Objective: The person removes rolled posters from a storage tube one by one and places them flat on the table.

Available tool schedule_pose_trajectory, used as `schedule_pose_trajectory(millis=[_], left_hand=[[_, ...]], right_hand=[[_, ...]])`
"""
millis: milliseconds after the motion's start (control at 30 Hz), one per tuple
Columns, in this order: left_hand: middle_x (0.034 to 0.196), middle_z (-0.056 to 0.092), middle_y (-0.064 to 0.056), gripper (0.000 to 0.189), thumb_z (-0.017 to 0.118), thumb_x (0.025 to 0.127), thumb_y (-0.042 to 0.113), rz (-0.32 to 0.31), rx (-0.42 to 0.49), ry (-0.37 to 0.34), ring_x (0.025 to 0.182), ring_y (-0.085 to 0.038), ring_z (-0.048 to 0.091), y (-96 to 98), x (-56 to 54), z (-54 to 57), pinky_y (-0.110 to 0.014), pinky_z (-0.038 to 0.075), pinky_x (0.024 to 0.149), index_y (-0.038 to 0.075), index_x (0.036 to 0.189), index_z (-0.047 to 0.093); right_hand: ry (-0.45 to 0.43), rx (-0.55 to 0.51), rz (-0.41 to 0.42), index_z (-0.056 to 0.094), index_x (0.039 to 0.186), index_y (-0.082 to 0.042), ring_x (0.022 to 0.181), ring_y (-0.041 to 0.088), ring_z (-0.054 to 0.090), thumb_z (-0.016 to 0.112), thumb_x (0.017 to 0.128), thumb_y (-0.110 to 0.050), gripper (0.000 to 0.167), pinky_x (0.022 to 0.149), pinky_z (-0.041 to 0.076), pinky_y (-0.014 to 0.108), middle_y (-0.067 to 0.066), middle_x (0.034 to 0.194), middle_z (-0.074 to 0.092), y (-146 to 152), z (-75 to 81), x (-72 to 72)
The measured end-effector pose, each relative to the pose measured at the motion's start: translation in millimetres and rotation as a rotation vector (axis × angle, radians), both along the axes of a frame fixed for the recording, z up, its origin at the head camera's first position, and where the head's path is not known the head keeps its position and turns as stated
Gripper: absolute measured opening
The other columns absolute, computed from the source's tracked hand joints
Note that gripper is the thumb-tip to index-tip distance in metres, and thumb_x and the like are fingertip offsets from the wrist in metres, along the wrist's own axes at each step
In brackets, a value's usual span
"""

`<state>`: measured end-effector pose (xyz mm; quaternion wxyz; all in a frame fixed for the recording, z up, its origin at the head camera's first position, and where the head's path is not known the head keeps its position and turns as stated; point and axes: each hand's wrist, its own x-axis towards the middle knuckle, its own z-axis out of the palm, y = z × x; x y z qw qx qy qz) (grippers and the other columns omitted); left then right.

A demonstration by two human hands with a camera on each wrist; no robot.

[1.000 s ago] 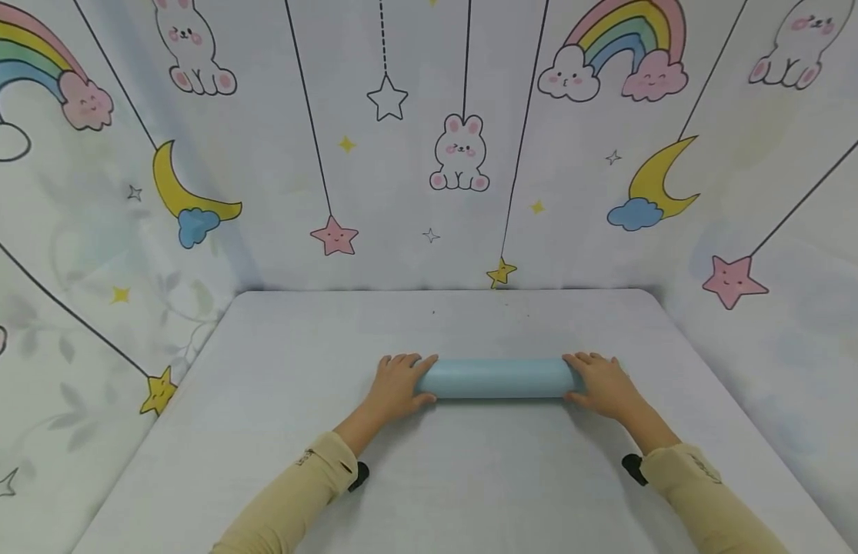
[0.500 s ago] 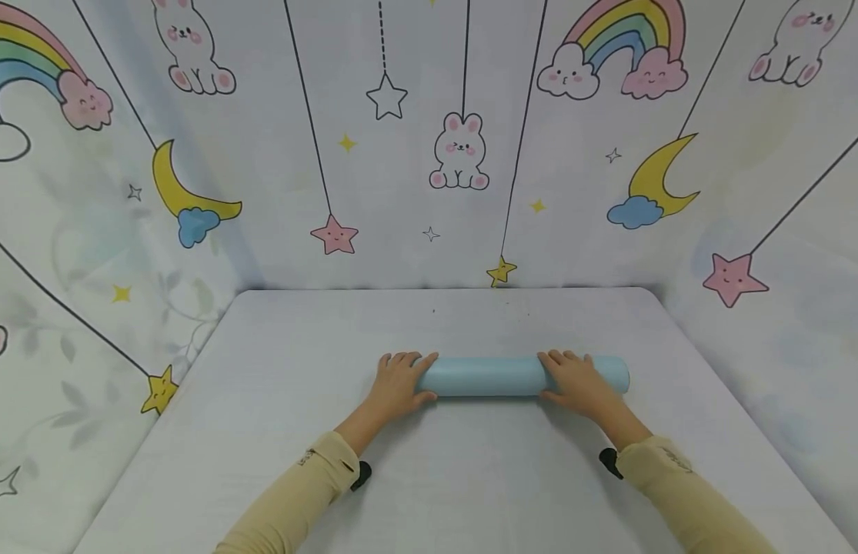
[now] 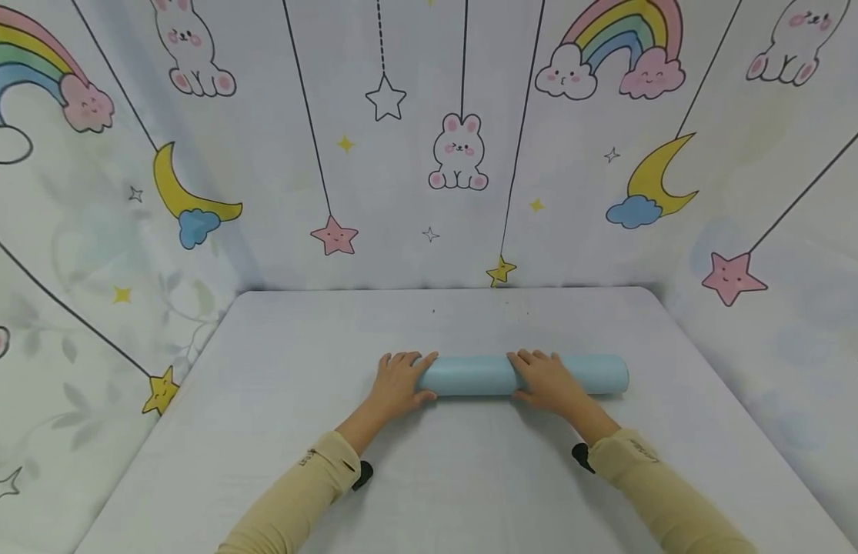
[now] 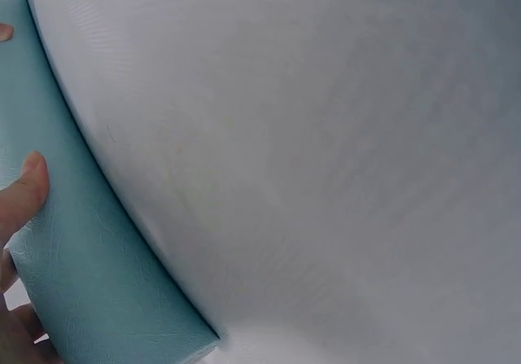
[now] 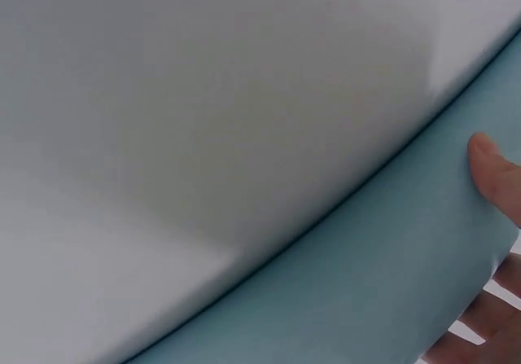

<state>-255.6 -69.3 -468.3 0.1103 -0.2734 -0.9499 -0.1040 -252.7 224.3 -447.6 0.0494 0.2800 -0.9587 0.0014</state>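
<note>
Pale blue roll (image 3: 470, 376): crosswise on the white table (image 3: 442, 477) | Left hand (image 3: 396, 386): gripping the roll's left end, fingers over it | Right hand (image 3: 546, 382): gripping it near the middle, right end showing

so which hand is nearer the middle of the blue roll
The right hand: it holds the blue roll about midway, with bare roll on both sides; the left hand is at the left end.
</note>
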Motion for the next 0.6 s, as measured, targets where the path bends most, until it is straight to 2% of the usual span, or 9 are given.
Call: schedule_pose_trajectory(millis=[200, 500, 600], left_hand=[[0.122, 0.053, -0.012, 0.07, 0.069, 0.076, 0.045, 0.005, -0.021, -0.008, 0.112, -0.032, 0.049, -1.8, 1.0, 0.6, -0.056, 0.033, 0.091, 0.018, 0.136, 0.044], [0.122, 0.053, -0.012, 0.07, 0.07, 0.076, 0.044, 0.011, -0.011, -0.005, 0.112, -0.032, 0.048, -1.3, 1.1, -0.4, -0.056, 0.032, 0.092, 0.018, 0.136, 0.045], [0.122, 0.053, -0.012, 0.071, 0.07, 0.076, 0.045, 0.006, -0.011, -0.004, 0.113, -0.032, 0.048, 0.4, 0.5, -1.1, -0.056, 0.031, 0.092, 0.018, 0.136, 0.044]], right_hand=[[0.003, 0.025, 0.006, 0.047, 0.128, 0.001, 0.107, 0.039, 0.05, 0.072, 0.077, -0.034, 0.067, 0.084, 0.036, 0.063, 0.018, 0.121, 0.053, -12.3, -0.9, -0.9], [-0.028, 0.007, 0.018, 0.045, 0.131, 0.0, 0.111, 0.039, 0.049, 0.068, 0.08, -0.039, 0.068, 0.086, 0.035, 0.063, 0.018, 0.124, 0.052, -30.7, -0.9, -2.6], [-0.009, 0.012, 0.024, 0.046, 0.13, 0.0, 0.109, 0.039, 0.05, 0.069, 0.079, -0.039, 0.068, 0.085, 0.036, 0.062, 0.018, 0.122, 0.053, -33.4, -1.3, -2.9]])
